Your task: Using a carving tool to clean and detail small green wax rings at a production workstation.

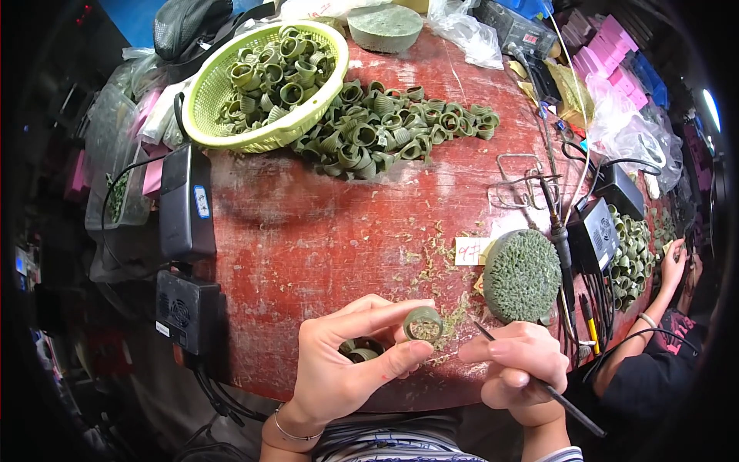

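Left hand (335,362) pinches a ring (423,313) while, to its right, the right hand (523,362) grips a tool (573,410) slanting up-left, tip near it.

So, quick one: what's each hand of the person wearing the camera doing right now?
Left hand: closed on a green ring, pinched between thumb and fingers.
Right hand: closed around a thin dark tool.

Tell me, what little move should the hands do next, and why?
Perhaps ease the thin dark tool toward the green ring: the left hand pinches the ring between finger and thumb, and the right hand grips the tool with its tip pointed that way, not yet touching.
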Motion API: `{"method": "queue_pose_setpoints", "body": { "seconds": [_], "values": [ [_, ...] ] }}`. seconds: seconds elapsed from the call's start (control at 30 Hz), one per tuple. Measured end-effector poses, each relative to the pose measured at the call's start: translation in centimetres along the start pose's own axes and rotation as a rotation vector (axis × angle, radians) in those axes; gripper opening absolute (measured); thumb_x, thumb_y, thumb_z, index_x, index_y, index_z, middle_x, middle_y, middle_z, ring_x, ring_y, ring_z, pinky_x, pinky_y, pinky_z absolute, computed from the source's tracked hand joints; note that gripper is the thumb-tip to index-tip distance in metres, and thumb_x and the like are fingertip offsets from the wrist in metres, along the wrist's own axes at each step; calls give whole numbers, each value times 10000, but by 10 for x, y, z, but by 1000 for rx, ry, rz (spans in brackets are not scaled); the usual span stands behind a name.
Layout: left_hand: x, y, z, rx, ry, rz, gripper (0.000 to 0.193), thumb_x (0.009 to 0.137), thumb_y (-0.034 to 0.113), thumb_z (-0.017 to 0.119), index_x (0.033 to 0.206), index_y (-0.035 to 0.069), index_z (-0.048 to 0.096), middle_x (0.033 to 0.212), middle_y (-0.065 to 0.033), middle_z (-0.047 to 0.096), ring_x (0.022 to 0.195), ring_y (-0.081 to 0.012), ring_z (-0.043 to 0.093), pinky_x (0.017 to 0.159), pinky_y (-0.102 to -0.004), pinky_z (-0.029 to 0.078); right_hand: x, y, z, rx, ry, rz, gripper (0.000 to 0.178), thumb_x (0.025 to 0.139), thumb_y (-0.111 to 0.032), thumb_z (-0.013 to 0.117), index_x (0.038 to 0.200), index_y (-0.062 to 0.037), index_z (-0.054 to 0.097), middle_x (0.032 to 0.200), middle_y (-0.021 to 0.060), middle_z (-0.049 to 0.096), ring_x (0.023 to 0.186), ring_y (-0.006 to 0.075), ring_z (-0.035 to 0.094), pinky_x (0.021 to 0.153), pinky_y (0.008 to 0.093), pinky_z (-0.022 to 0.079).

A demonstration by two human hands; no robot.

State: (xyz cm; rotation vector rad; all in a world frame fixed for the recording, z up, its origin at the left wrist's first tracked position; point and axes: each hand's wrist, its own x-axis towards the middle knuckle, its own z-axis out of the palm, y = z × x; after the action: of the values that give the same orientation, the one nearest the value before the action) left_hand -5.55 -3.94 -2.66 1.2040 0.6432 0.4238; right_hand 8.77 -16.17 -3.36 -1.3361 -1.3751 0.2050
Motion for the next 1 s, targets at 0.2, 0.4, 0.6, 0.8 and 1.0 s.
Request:
{"method": "queue_pose_setpoints", "body": {
  "seconds": [0.2, 0.4, 0.6, 0.8, 1.0],
  "values": [
    [5, -7, -2, -34, -27, -20, 316, 734, 23, 692, 1041, -5, 626, 742, -17, 560, 628, -50, 518, 577, -184, 422, 3, 6, 0, 61, -114, -68, 226, 805, -101, 620, 988, 28, 589, 692, 98, 624, 583, 210, 614, 498, 287, 488],
    [1, 3, 5, -81, 9, -44, 356, 696, 11, 675, 1017, -114, 585, 737, -77, 543, 569, -111, 531, 457, -206, 406, 0, 1, 1, 17, 67, 13, 218, 830, -130, 598, 978, 30, 590, 709, 109, 641, 603, 222, 633, 507, 291, 506],
    [5, -3, 6, -51, 42, 66, 285, 735, 10, 615, 1002, -89, 602, 773, -103, 560, 612, -122, 566, 495, -195, 461, 4, 5, 5, 91, -32, 9, 195, 815, -123, 615, 946, 22, 607, 722, 111, 655, 573, 205, 637, 488, 276, 503],
    [1, -4, 1, -13, 34, 80, 199, 797, 5, 601, 989, 3, 650, 825, -50, 582, 633, -71, 551, 562, -184, 435, 5, 4, 7, 173, -51, 35, 175, 787, -90, 643, 921, 21, 621, 700, 107, 649, 565, 199, 635, 467, 275, 493],
    [0, -3, 3, 117, 129, 95, 146, 797, 7, 600, 924, 12, 672, 809, -44, 571, 654, -78, 548, 579, -195, 437, 5, 7, 10, 256, -98, 62, 169, 785, -118, 655, 882, 18, 635, 643, 83, 635, 548, 192, 630, 462, 269, 484]
  ]
}}
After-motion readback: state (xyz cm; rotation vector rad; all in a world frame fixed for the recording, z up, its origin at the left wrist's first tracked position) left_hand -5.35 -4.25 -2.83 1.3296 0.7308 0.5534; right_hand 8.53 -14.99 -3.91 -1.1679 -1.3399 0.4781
